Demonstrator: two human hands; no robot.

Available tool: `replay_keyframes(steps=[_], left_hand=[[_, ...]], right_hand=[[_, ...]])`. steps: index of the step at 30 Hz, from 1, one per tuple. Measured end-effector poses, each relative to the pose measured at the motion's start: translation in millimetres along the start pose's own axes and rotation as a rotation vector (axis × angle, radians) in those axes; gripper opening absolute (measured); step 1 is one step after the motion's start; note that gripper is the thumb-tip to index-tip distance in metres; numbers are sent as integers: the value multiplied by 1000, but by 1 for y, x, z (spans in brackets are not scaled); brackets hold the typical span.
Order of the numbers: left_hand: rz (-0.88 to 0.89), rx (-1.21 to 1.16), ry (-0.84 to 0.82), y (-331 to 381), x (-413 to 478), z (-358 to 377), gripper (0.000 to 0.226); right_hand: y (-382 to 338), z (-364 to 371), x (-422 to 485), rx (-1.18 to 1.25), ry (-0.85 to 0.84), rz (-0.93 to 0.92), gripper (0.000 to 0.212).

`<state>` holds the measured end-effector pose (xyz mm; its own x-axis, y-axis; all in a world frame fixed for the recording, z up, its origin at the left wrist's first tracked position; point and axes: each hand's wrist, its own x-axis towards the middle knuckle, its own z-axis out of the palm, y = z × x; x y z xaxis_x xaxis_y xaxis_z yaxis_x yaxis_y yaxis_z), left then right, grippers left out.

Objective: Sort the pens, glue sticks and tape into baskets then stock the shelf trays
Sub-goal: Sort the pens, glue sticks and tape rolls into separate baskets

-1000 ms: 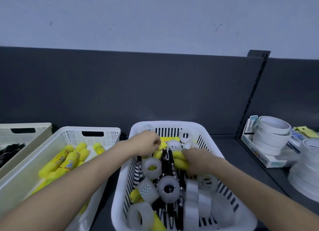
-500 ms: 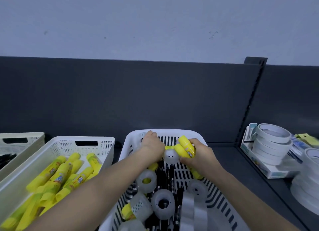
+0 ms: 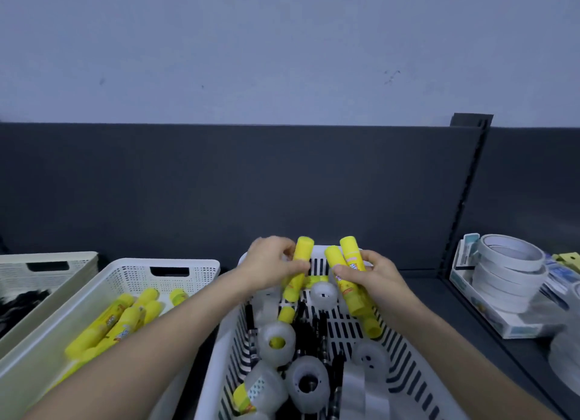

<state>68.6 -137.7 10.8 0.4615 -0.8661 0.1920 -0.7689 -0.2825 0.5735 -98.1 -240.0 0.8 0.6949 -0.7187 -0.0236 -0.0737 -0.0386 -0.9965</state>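
We see a dark shelf back panel filling the middle of the view, with a pale wall above it. Below it, the white slotted basket sits in the centre, mixed full: clear tape rolls, black pens and loose yellow glue sticks between them. Just left of it stands a white perforated basket holding only glue sticks. Further left is a beige basket with something dark inside, too blurred for us to name. On the right, well apart, a stack of white tape rolls rests on a printed box.

Both forearms reach in from below, and the left one covers the near corner of the perforated basket.

Over the far end of the slotted basket, the left hand pinches one glue stick, tilted, cap end up. The right hand wraps around a pair of glue sticks, held side by side and touching.

The sticks carry a red and blue label, but we cannot read it. The box print is illegible too.
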Motion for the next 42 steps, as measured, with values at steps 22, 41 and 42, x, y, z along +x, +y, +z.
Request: replay_keyframes(steps=[22, 41, 42], left_hand=[[-504, 176, 97, -134, -139, -135, 43], [51, 92, -9, -36, -78, -68, 21], [84, 103, -62, -29, -76, -60, 21]], right_hand=[[-39, 229, -34, -452, -393, -70, 46], [-28, 37, -39, -623, -90, -22, 11], [-24, 30, -41, -690, -140, -4, 9]])
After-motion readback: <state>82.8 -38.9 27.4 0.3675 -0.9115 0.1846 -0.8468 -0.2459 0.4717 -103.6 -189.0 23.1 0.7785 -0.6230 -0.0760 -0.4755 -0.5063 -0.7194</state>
